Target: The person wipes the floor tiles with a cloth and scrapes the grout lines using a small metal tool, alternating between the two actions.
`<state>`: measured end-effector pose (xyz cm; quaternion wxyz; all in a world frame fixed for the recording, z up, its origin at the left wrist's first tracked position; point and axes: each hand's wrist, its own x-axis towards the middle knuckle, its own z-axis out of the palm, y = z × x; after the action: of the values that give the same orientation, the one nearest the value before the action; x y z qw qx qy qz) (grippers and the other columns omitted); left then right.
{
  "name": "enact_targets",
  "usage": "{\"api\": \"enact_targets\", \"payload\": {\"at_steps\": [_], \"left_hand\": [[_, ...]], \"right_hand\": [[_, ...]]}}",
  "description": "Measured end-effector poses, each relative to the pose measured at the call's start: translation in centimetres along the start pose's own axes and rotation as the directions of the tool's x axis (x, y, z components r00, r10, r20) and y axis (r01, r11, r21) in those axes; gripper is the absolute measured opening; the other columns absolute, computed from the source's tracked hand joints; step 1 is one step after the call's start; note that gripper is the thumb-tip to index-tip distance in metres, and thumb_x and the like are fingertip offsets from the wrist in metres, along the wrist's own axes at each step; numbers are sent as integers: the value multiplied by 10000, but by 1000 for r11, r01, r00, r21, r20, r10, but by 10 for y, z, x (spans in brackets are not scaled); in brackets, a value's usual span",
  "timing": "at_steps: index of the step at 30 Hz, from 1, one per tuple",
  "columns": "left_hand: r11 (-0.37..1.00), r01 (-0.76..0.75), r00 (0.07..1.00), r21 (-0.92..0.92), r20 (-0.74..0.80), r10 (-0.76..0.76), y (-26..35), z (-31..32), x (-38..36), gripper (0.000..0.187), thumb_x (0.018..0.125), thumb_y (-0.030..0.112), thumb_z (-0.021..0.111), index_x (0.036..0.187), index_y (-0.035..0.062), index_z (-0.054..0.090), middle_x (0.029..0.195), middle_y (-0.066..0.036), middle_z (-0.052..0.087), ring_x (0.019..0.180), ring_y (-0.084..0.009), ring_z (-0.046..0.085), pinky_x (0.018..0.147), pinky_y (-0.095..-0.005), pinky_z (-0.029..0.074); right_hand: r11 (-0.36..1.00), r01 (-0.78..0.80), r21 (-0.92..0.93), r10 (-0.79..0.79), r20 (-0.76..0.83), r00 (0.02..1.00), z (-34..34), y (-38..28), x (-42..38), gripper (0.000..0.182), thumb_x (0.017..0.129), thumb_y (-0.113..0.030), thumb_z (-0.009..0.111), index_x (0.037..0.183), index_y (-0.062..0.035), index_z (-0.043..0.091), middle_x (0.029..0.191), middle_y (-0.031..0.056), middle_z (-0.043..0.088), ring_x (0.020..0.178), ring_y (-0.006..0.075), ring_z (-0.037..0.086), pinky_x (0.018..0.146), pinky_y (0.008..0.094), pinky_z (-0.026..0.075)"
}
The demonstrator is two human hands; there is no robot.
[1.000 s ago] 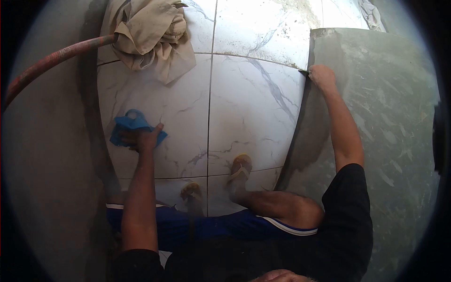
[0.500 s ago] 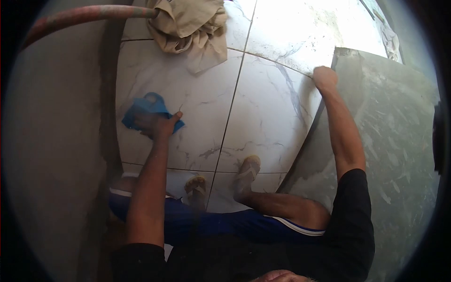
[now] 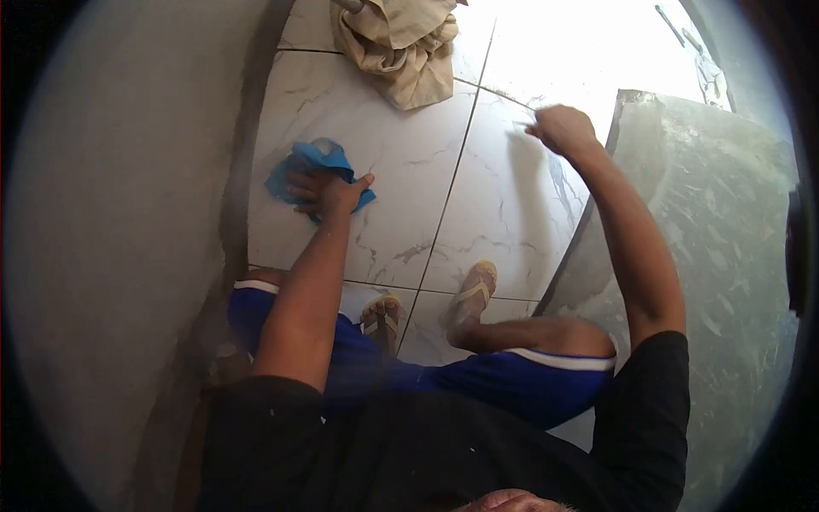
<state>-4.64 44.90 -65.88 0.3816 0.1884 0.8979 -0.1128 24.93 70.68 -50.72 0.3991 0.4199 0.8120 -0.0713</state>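
A crumpled blue cloth lies on the white marbled tile floor. My left hand rests on top of it, fingers spread across the fabric and thumb stretched out to the side. Over the tiles, near the left edge of the grey slab, is my right hand, closed with its fingers curled in. Something thin and pale seems to show at its fingertips, but I cannot tell what it is.
Beige cloth lies bunched at the far side, with a pipe or hose end at it. A grey wall rises on the left. My sandalled feet stand on the tiles. Glare whitens the far floor.
My right hand has come away from the slab's edge and moved left over the tiles. The view has shifted; most of the red hose has left it. My left hand stays on the blue cloth.
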Motion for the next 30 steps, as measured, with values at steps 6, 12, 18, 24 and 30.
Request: {"api": "enact_targets", "payload": {"at_steps": [6, 12, 18, 24, 30], "left_hand": [[1000, -16, 1000, -11, -14, 16, 1, -13, -7, 1520, 643, 695, 864, 1628, 30, -82, 1651, -317, -216, 1535, -528, -149, 1178, -746, 79], [980, -127, 915, 152, -363, 175, -24, 18, -6, 1182, 757, 609, 831, 1578, -1, 239, 1634, -297, 164, 1501, -505, 196, 1112, -691, 319], [676, -662, 567, -322, -805, 172, 11, -39, 4, 492, 838, 270, 847, 1200, 3, 648, 1176, -169, 678, 1115, -348, 647, 941, -457, 501], [267, -926, 301, -266, -949, 95, 144, -176, -33, 414, 787, 282, 894, 1027, 30, 669, 997, -95, 709, 892, -259, 692, 833, -401, 550], [330, -890, 288, -314, -949, -126, 186, -207, -32, 366, 846, 334, 841, 922, 26, 660, 893, -63, 718, 787, -208, 703, 746, -368, 555]], "right_hand": [[992, 122, 41, -125, 64, 990, 31, -7, -65, 365, 960, -426, 652, 1003, -76, 747, 949, 160, 749, 939, 343, 726, 813, 481, 577], [914, 211, 347, -136, -229, 964, 42, -41, -37, 305, 978, -376, 637, 1046, -85, 696, 993, 155, 705, 937, 369, 695, 807, 492, 548], [754, 325, 571, -111, -377, 920, 82, -53, -19, 293, 964, -321, 669, 1154, -99, 693, 1013, 163, 700, 945, 380, 686, 818, 483, 539], [510, 301, 806, 141, -423, 895, 110, -35, -3, 331, 973, -251, 681, 1227, -39, 690, 1064, 204, 718, 948, 377, 695, 846, 435, 539], [470, 377, 798, 105, -475, 874, 103, -24, 34, 340, 980, -251, 682, 1235, -26, 692, 1131, 222, 718, 1014, 380, 700, 903, 423, 535]]}}
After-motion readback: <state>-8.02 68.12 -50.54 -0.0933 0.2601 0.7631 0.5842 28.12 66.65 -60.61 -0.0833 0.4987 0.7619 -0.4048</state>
